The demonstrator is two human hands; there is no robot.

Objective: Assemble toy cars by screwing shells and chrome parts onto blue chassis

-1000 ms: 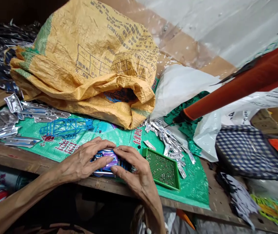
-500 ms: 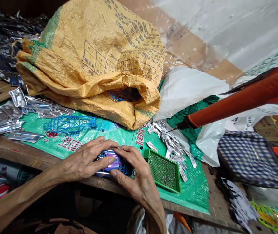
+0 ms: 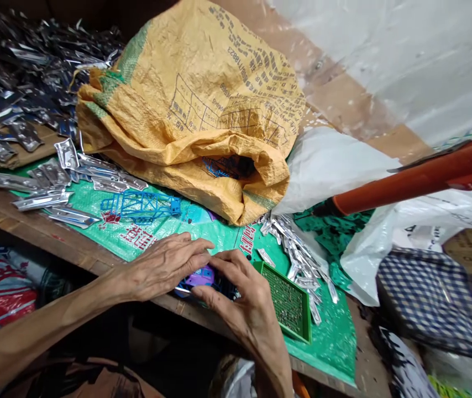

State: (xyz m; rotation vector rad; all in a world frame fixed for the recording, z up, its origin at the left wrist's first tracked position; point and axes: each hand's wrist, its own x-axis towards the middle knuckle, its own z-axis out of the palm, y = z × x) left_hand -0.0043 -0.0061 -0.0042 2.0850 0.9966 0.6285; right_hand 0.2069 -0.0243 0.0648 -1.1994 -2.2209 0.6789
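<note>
A purple and blue toy car (image 3: 201, 276) lies at the bench's front edge, mostly covered by both hands. My left hand (image 3: 169, 265) rests over its left and upper side, fingers closed against it. Around its right end my right hand (image 3: 240, 287) is curled, thumb on the near side and fingers on the far side. A blue plastic lattice frame (image 3: 140, 207) lies on the green sheet beyond my left hand. Just right of my right hand sits a green tray (image 3: 308, 323) of small metal pieces.
A yellow woven sack (image 3: 203, 83) stands behind, its mouth open with blue parts inside. Silvery metal strips (image 3: 296, 249) lie right of it, and shiny plates (image 3: 45, 199) at left. A red-orange screwdriver (image 3: 405, 185) hangs in from the right. A large heap of plates (image 3: 32, 72) fills the back left.
The view has turned slightly, so the bench things appear shifted right and partly lower. My left hand now covers more of the car's top, and its thumb has moved up. Both hands stay on it.
</note>
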